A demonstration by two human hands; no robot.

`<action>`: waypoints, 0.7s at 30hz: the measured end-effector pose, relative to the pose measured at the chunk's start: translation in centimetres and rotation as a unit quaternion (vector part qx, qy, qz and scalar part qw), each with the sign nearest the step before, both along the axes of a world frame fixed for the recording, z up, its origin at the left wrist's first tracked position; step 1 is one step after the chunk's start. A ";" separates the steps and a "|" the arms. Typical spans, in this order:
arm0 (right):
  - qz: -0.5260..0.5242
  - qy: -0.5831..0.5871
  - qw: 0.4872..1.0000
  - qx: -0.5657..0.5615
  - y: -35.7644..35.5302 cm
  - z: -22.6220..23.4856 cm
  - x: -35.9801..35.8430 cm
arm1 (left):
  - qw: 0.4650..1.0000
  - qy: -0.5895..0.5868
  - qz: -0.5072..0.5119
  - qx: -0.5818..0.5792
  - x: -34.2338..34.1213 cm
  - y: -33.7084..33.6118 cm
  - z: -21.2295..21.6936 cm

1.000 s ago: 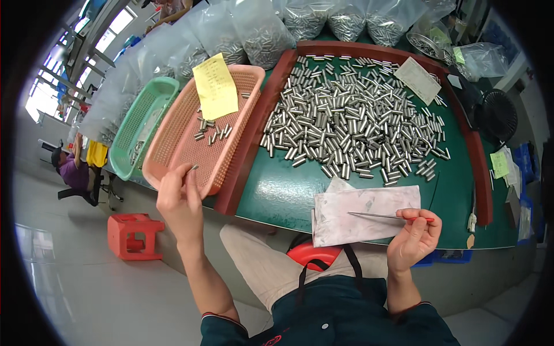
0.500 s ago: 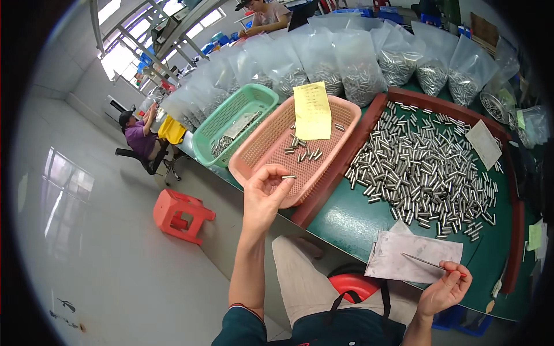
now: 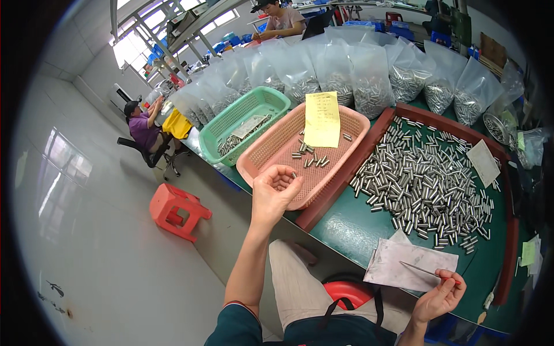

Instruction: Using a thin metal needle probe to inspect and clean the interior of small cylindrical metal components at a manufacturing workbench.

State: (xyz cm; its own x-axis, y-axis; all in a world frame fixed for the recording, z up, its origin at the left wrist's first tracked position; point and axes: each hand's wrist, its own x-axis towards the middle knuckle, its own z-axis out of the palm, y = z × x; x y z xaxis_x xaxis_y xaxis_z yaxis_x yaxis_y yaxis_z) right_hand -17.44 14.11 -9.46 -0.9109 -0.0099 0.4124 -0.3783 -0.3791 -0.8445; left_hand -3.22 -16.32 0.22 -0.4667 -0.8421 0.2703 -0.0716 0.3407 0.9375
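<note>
My left hand (image 3: pixel 271 195) is closed in a pinch over the near end of a pink mesh basket (image 3: pixel 247 167). Between thumb and fingertips it grips a small metal pin (image 3: pixel 294 175), of which only an end shows. Inside the basket lie several loose pins and a yellow handwritten note (image 3: pixel 322 118). Lower right, my right hand (image 3: pixel 440 297) is closed round the red handle of a thin pointed tool (image 3: pixel 419 269). Its shaft points left above a smudged pale cloth or paper sheet (image 3: pixel 398 262) at the table's front edge.
A heap of metal pins (image 3: pixel 427 179) covers the green table inside a dark red wooden border (image 3: pixel 329 202). A green basket (image 3: pixel 216 127) and filled plastic bags (image 3: pixel 369 81) stand behind. A red stool (image 3: pixel 179 211) is on the floor at left. Two people sit farther off.
My left hand has turned slightly, so the pin shows less of its length. My right hand still holds the tool over the sheet. The whole view has shifted a little.
</note>
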 end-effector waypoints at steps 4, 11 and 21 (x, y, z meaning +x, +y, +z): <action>-0.004 -0.002 1.000 0.005 0.1 -0.2 0.0 | 1.000 -0.007 0.013 -0.009 0.1 0.0 -0.3; 0.003 0.001 1.000 -0.005 0.1 0.0 -0.1 | 0.988 -0.092 0.070 -0.105 -0.3 0.1 -0.6; -0.015 0.026 1.000 -0.004 -0.6 0.0 -0.3 | 0.939 -0.076 -0.043 -0.333 -4.2 5.9 -1.2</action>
State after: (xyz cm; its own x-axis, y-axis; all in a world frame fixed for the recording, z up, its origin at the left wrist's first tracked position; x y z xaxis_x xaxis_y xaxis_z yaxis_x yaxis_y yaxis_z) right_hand -17.77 13.52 -9.50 -0.8883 0.0202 0.4587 -0.4323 -0.3737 -0.8207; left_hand -7.38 -10.39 -0.99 -0.6010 -0.4673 0.6484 -0.1319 0.8581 0.4962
